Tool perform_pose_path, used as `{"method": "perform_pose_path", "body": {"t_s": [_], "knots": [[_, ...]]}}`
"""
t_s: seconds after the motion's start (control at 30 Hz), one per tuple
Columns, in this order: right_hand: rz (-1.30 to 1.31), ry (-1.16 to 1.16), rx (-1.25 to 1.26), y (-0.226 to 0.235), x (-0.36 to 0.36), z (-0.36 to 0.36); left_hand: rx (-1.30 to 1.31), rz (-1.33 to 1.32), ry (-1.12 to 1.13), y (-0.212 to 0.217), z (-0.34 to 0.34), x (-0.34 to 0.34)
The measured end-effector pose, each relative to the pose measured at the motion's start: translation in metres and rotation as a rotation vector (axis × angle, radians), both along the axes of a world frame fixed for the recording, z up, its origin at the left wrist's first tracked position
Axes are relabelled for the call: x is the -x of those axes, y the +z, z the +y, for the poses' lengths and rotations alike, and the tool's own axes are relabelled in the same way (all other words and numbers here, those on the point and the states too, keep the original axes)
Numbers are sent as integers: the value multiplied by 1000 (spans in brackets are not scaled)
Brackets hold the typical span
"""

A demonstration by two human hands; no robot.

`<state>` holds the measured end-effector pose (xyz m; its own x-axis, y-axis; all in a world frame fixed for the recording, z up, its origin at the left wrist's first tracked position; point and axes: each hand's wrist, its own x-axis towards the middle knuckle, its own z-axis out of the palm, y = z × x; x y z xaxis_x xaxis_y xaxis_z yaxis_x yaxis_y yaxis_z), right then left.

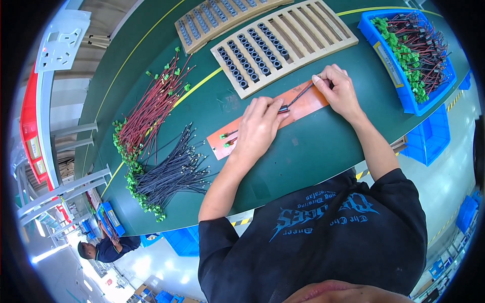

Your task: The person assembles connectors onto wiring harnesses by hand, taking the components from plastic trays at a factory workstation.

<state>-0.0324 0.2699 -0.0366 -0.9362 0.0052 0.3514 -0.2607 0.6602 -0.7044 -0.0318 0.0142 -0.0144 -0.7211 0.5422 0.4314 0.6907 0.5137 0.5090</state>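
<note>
My left hand (258,122) is closed over a short black cylindrical part (284,108), above an orange strip-shaped board (303,105). Dark wires (302,94) run from that part up to my right hand (337,90), whose thumb and fingers pinch their far end. On the other side of my left hand, wire ends with small green connectors (227,144) stick out over the board. My left palm and fingers hide the middle of the wires. Just beyond the board lies a wooden rack (303,60) with rows of black ring-shaped parts (252,48) in its left slots.
Left on the green table (242,189) lie red wires (151,111) and black wires (177,171) with green connectors. A second rack (202,45) with grey parts sits at the back. A blue bin (414,108) of wired parts stands right. A person (108,247) works at far left.
</note>
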Motion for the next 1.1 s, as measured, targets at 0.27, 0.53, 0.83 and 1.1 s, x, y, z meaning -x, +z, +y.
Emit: {"method": "perform_pose_path", "body": {"t_s": [0.27, 0.53, 0.83, 1.1], "knots": [[-17, 6, -3, 2, -2, -6, 215, 197, 36, -11, 0, -12], [35, 43, 405, 11, -7, -17, 40, -207, 192, -2, -4, -18], [-138, 32, 481, 7, -9, -5, -12, -236, 63, -10, -2, -16], [-97, 29, 420, 15, -11, -8, 92, -20, 215, -17, 12, -24]]}}
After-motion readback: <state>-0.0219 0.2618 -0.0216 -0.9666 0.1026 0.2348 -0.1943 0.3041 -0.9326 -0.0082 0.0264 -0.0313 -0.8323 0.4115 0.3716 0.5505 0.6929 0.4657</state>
